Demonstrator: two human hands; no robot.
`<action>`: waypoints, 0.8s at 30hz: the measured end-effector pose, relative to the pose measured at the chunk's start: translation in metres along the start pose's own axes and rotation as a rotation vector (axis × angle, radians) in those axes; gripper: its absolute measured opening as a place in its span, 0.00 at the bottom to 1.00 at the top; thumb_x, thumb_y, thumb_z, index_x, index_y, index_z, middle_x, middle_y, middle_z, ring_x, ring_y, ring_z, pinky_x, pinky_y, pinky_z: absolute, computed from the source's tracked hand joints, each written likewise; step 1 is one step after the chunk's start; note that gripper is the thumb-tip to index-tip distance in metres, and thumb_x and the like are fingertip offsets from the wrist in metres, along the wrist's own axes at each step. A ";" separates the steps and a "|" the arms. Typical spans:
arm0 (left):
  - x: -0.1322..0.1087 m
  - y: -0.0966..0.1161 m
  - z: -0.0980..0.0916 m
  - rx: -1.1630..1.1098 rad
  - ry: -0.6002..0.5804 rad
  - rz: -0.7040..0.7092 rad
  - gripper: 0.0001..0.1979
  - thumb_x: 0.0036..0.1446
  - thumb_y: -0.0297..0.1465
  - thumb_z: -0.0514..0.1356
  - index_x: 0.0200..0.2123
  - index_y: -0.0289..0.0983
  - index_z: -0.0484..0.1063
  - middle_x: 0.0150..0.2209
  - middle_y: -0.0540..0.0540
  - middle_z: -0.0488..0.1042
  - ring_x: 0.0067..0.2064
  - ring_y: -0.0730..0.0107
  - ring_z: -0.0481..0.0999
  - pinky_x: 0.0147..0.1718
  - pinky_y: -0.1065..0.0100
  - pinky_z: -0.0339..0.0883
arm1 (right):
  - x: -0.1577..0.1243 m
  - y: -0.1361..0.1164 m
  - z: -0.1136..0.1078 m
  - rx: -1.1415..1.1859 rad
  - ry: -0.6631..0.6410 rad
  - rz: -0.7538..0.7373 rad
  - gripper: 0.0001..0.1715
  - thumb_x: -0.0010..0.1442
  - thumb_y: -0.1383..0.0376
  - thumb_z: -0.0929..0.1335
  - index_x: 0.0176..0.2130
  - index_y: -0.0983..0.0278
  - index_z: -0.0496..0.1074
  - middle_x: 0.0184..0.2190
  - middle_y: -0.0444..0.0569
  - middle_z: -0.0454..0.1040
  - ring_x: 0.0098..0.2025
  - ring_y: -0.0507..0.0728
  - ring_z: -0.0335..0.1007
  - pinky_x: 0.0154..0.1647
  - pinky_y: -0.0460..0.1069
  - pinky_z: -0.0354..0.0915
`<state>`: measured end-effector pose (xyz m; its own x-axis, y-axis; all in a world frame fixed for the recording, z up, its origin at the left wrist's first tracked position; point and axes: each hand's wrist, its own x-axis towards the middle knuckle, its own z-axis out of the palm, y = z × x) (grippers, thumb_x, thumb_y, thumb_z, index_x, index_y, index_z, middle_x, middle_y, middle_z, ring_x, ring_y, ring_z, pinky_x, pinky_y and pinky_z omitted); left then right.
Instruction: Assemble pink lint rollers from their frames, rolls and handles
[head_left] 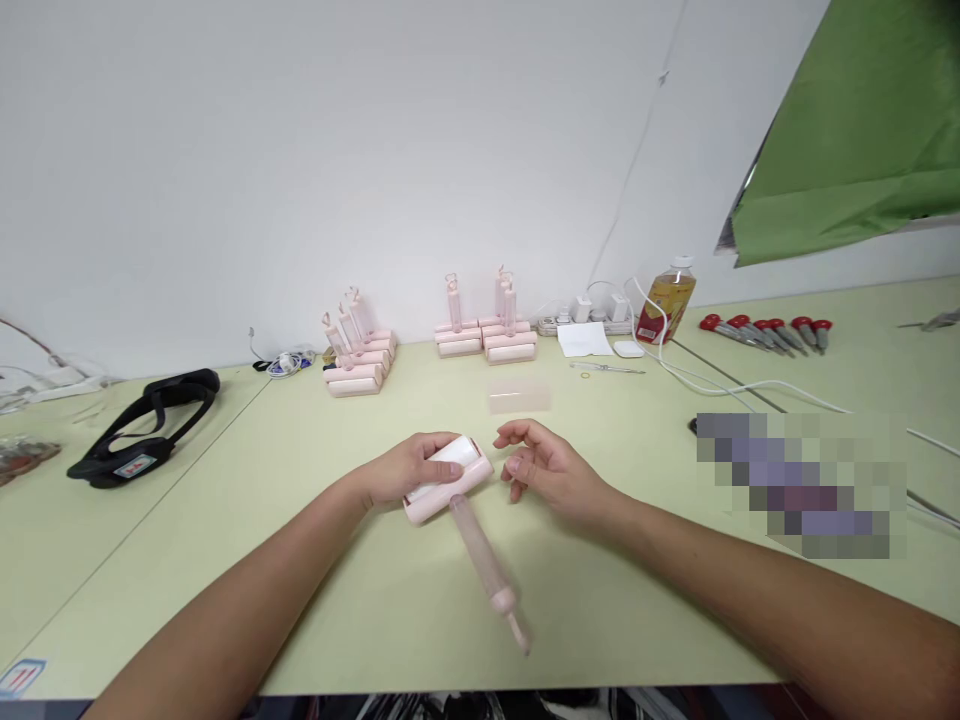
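My left hand (416, 466) is wrapped round the head of a pink lint roller (480, 550), with the thumb across its white roll. The roller's translucent handle points down toward the table's front edge. Just to the right of the roller head, my right hand (544, 468) is held with its fingers apart and slightly curled, holding nothing. Beyond the hands, a clear pinkish cover (519, 396) lies on the table. More pink lint rollers stand along the wall, one group at the left (355, 380) and another near the centre (511, 347).
A black headset strap (142, 435) lies at the left. Toward the back right are a power strip (622, 326), white paper (584, 339), tweezers (611, 368), a bottle (665, 303) and several red-capped tools (780, 335). White cables (720, 386) cross the right side beside a pixelated area.
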<state>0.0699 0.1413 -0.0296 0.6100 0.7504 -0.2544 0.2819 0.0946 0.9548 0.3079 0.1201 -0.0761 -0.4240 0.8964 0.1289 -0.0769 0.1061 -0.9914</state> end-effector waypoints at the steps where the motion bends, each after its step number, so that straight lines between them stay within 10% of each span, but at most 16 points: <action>1: 0.000 0.000 0.000 0.057 -0.033 0.013 0.21 0.49 0.41 0.67 0.43 0.35 0.72 0.32 0.49 0.70 0.29 0.74 0.67 0.25 0.74 0.58 | 0.001 0.002 0.000 -0.007 -0.024 0.017 0.21 0.58 0.57 0.70 0.48 0.60 0.64 0.38 0.45 0.69 0.30 0.50 0.68 0.32 0.50 0.67; 24: -0.006 0.006 0.026 0.368 -0.183 0.109 0.16 0.55 0.40 0.63 0.45 0.38 0.72 0.38 0.48 0.72 0.36 0.69 0.69 0.34 0.71 0.62 | 0.000 -0.005 0.007 0.146 -0.202 0.233 0.26 0.43 0.62 0.78 0.28 0.62 0.58 0.21 0.36 0.62 0.21 0.46 0.56 0.20 0.43 0.51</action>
<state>0.0874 0.1206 -0.0263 0.7628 0.6118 -0.2093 0.4336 -0.2438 0.8675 0.3022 0.1172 -0.0711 -0.6148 0.7842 -0.0842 -0.0794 -0.1677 -0.9826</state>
